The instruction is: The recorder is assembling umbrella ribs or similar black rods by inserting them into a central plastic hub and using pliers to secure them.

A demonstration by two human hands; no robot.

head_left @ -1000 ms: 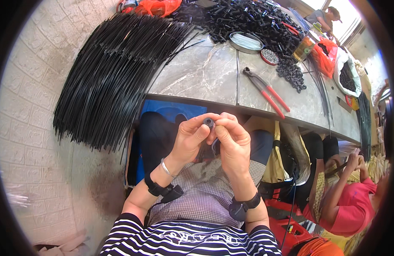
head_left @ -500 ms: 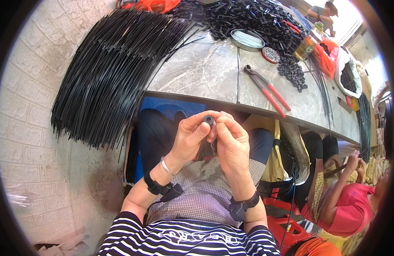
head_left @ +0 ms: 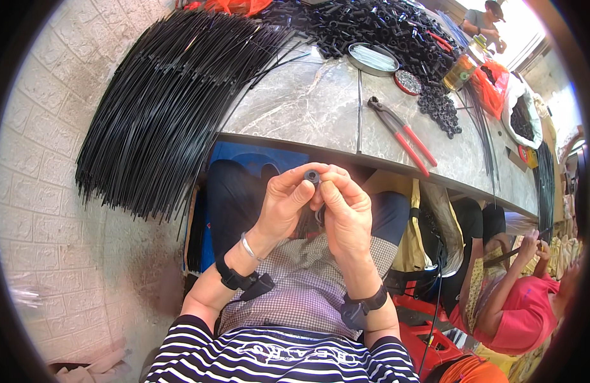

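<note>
Above my lap, at the table's front edge, my left hand (head_left: 283,205) pinches a small black tubular part (head_left: 312,177) between thumb and fingers. Its round end with a hole faces up. Right beside it, my right hand (head_left: 347,214) has thumb and forefinger pressed together against the part's side. Whatever those right fingertips hold is too small to make out. Below the fingers, a dark curved bit shows between the two hands, partly hidden.
Red-handled pincers (head_left: 402,137) lie on the grey table (head_left: 295,105). Behind them are a round tin (head_left: 373,59), a red dish of small metal pieces (head_left: 408,82) and heaped black parts (head_left: 371,25). Long black rods (head_left: 161,115) overhang the left. A person in pink (head_left: 518,313) works at right.
Both hands stay almost in place. The black part's holed end has tilted slightly, and the right fingertips have shifted a little against it.
</note>
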